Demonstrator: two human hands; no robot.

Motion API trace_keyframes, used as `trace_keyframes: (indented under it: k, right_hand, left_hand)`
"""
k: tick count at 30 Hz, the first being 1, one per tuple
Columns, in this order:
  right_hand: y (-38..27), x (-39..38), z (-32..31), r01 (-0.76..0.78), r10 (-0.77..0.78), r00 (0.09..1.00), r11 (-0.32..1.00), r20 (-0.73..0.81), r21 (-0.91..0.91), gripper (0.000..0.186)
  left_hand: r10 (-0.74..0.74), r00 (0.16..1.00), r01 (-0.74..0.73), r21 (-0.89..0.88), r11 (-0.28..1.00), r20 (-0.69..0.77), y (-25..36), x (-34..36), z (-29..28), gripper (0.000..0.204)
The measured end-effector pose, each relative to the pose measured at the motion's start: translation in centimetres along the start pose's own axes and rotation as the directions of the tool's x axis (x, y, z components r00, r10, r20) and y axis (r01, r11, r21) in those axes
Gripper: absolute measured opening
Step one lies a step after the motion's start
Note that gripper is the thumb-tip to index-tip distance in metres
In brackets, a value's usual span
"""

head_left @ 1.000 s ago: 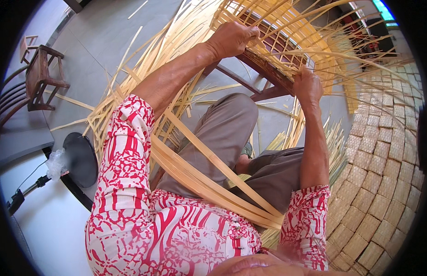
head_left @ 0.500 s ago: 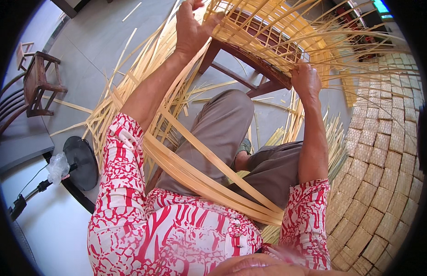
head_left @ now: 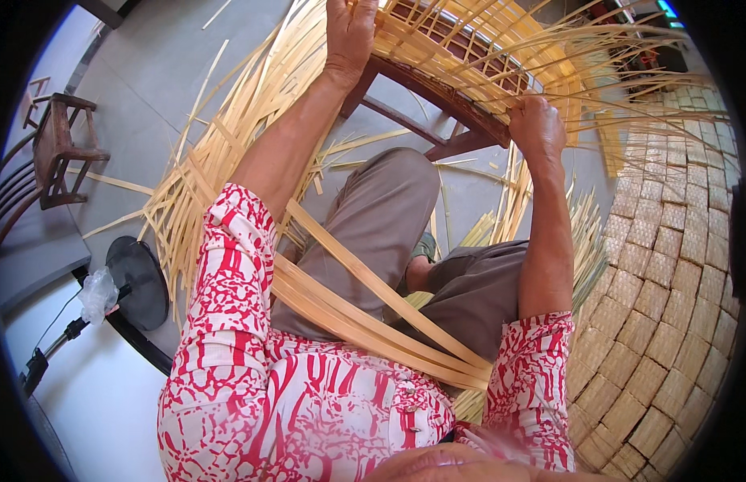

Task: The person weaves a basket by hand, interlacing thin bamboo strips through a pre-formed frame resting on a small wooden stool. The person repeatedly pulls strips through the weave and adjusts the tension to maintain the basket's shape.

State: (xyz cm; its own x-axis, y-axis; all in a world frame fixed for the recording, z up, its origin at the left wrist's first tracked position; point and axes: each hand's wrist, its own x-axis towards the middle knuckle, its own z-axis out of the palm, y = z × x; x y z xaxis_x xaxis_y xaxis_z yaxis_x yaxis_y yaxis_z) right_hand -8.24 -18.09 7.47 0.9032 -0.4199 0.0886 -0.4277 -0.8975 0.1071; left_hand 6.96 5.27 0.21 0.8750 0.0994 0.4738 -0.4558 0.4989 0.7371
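A partly woven bamboo basket point(head_left: 445, 44) with long loose strips fanning right rests on a dark red wooden bench point(head_left: 465, 124). My left hand point(head_left: 353, 32) is at the basket's left end, its fingers closed on pale strips at the top edge of the view. My right hand point(head_left: 537, 124) is closed round strips on the basket's near right edge, beside the bench's end. Several long flat strips point(head_left: 385, 337) lie slanting across my lap, under and between my forearms.
Loose strips point(head_left: 204, 201) pile up on the grey floor point(head_left: 140, 80) at left. A wooden chair point(head_left: 63, 149), a black round stand with crumpled plastic point(head_left: 136, 281) and a white surface are further left. A mat of woven straw squares point(head_left: 662, 305) covers the right side.
My left hand has moved up along the basket's left end, then slightly right, with its grip turned more upright. My right hand has shifted slightly up and stays on the edge.
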Motion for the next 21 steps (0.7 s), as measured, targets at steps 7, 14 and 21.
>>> trace_keyframes:
  k: [7, 14, 21]
  right_hand:
    - [-0.2, 0.0, 2.0, 0.226, -0.214, 0.961, 0.973, -0.174, 0.048, 0.045]
    - [2.1, -8.3, -4.4, 0.222, -0.189, 0.97, 0.943, -0.152, 0.249, 0.039]
    - [1.4, -20.8, -4.6, -0.39, -0.687, 0.608, 0.18, 0.399, 0.903, 0.037]
  left_hand:
    - [-0.161, 0.983, 0.061, 0.68, 0.731, 0.084, -1.2, -2.2, -8.4, 0.066]
    - [-0.68, 0.289, -0.133, 0.732, 0.669, 0.674, 12.5, -7.2, -14.5, 0.044]
    - [-0.79, 0.071, 0.066, 0.788, 0.612, 0.608, 17.4, -9.4, -13.6, 0.034]
